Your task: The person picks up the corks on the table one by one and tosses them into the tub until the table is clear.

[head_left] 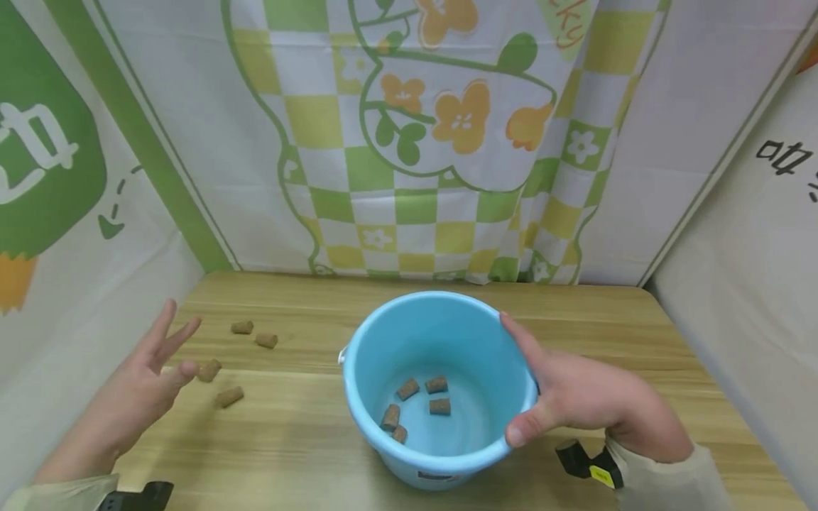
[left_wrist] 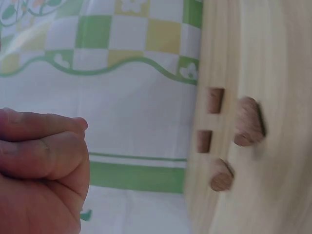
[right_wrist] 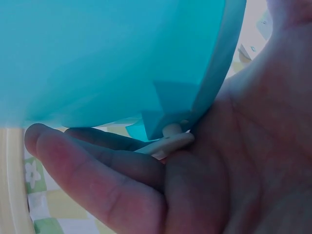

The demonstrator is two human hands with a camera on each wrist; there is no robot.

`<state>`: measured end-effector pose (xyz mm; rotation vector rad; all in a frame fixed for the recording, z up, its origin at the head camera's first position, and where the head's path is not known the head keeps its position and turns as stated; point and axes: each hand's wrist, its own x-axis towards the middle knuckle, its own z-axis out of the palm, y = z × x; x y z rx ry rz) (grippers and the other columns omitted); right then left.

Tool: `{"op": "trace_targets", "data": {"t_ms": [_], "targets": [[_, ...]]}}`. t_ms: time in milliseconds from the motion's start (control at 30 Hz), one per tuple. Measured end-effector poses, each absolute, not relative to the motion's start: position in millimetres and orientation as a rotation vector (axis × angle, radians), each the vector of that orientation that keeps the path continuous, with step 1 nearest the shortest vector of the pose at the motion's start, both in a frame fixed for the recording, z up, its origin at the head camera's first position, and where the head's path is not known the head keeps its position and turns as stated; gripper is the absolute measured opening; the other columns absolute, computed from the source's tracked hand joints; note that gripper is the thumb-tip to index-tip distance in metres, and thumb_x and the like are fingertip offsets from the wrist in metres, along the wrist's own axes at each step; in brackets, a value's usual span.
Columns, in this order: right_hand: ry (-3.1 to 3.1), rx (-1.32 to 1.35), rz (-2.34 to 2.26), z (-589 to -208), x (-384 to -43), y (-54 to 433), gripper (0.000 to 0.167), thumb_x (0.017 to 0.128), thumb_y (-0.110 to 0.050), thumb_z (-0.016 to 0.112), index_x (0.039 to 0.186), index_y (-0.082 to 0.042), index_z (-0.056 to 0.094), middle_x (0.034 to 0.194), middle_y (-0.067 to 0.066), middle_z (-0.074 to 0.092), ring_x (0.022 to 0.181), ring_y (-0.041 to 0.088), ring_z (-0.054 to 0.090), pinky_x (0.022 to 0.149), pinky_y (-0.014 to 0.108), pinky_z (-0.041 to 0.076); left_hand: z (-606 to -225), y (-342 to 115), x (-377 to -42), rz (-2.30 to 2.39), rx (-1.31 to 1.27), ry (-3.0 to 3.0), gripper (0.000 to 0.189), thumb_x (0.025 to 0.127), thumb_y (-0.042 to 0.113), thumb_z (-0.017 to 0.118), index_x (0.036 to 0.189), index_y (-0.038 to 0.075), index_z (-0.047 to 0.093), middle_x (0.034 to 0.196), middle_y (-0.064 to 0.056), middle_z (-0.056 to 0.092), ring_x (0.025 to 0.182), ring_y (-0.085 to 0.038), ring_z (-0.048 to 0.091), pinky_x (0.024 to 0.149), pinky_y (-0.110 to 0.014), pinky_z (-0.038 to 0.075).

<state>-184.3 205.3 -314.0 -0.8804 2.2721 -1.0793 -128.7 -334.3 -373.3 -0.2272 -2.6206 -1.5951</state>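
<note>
"Location of the corks?"
"Four corks (head_left: 230,397) loose on the worktop (head_left: 294,440); five inside the bucket (head_left: 434,333)."
"Hands?"
"Left hand (head_left: 142,387) near the loose ones — fingers spread, nothing seen held. Right hand (head_left: 569,390) grips the bucket's rim, thumb inward."
"Recommendation?"
"Pinch each cork mid-length; hold the bucket steady."
"Obstructions?"
"The bucket's wall, in my judgement — lift clear of it. A patterned curtain (head_left: 313,121) hangs behind."

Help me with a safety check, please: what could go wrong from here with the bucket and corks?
The bucket might tip if the right hand, gripping one side of its rim, pulls. The four corks on the table could roll if the left hand brushes them.
</note>
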Motion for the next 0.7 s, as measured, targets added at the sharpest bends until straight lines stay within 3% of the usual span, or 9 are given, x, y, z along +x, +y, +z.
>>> {"op": "trace_targets", "data": {"t_ms": [100,200,267,300,333,500,533,633,700], "targets": [[2.292,-0.898,-1.060,-313.5,-183.7,206.1,0.140,0.072,-0.030,0.092,0.157,-0.016,-0.019,0.134,0.018,0.051,0.109,0.028,0.057,0.094,0.035,0.043,-382.2,-341.6,-128.6,-1.631,-0.181,-2.664,0.093,0.102,0.015,0.059,0.155,0.044,-0.011,0.165,-0.011,0.008,0.046,-0.013,0.032,0.042,-0.031,0.038],[2.287,-0.922,-1.070,-314.2,-183.5,207.3,0.140,0.072,-0.028,0.092,0.157,-0.018,-0.019,0.135,0.018,0.049,0.109,0.029,0.056,0.093,0.035,0.044,-389.1,-347.2,-126.8,-1.573,-0.090,-2.770,0.095,0.099,0.023,0.066,0.156,0.045,-0.008,0.165,-0.009,0.006,0.099,-0.026,0.058,0.066,-0.042,0.053],[2.277,-0.934,-1.085,-314.9,-183.7,207.9,0.140,0.072,-0.027,0.092,0.157,-0.019,-0.019,0.136,0.018,0.049,0.110,0.029,0.056,0.094,0.034,0.044,-393.6,-350.3,-124.8,-1.506,-0.025,-2.843,0.093,0.097,0.031,0.067,0.156,0.043,-0.004,0.165,-0.008,0.007,0.140,-0.037,0.028,0.086,-0.063,0.046],[2.270,-0.938,-1.094,-315.2,-183.8,207.9,0.139,0.072,-0.026,0.092,0.157,-0.020,-0.019,0.137,0.018,0.048,0.111,0.030,0.056,0.094,0.034,0.044,-395.4,-351.9,-123.9,-1.486,0.005,-2.873,0.092,0.096,0.035,0.067,0.157,0.043,-0.003,0.165,-0.007,0.007,0.145,-0.041,0.006,0.090,-0.072,0.037],[2.267,-0.940,-1.097,-315.4,-184.0,207.9,0.139,0.073,-0.026,0.092,0.157,-0.020,-0.019,0.137,0.018,0.048,0.111,0.030,0.056,0.093,0.034,0.044,-397.3,-353.7,-122.9,-1.488,0.034,-2.889,0.092,0.096,0.038,0.068,0.157,0.042,-0.001,0.165,-0.006,0.007,0.144,-0.044,-0.005,0.091,-0.078,0.028],[2.266,-0.942,-1.096,-315.5,-184.6,207.3,0.139,0.072,-0.026,0.092,0.157,-0.020,-0.018,0.136,0.018,0.049,0.110,0.029,0.056,0.093,0.034,0.044,-408.5,-362.8,-120.6,-1.505,0.114,-2.909,0.091,0.094,0.042,0.068,0.161,0.027,0.008,0.164,-0.012,0.010,0.143,-0.047,-0.001,0.097,-0.078,0.018],[2.266,-0.935,-1.095,-315.5,-184.7,207.2,0.139,0.072,-0.027,0.092,0.157,-0.020,-0.018,0.137,0.018,0.049,0.110,0.029,0.056,0.093,0.034,0.044,-410.5,-364.4,-120.4,-1.483,0.119,-2.918,0.089,0.095,0.042,0.068,0.161,0.023,0.011,0.163,-0.013,0.013,0.142,-0.044,0.018,0.101,-0.070,0.024],[2.266,-0.907,-1.094,-315.4,-184.5,206.9,0.139,0.072,-0.027,0.092,0.157,-0.019,-0.018,0.138,0.018,0.048,0.111,0.029,0.056,0.094,0.033,0.044,-415.3,-366.9,-119.9,-1.522,0.176,-2.905,0.086,0.095,0.040,0.068,0.160,0.013,0.018,0.159,-0.017,0.026,0.092,-0.025,0.062,0.084,-0.044,0.051],[2.269,-0.891,-1.091,-315.3,-184.2,207.0,0.139,0.072,-0.028,0.092,0.157,-0.018,-0.018,0.137,0.018,0.048,0.111,0.028,0.056,0.094,0.033,0.044,-417.6,-366.2,-119.9,-1.515,0.220,-2.916,0.083,0.095,0.043,0.067,0.159,0.011,0.024,0.156,-0.018,0.033,0.051,-0.011,0.044,0.053,-0.031,0.049]]}}
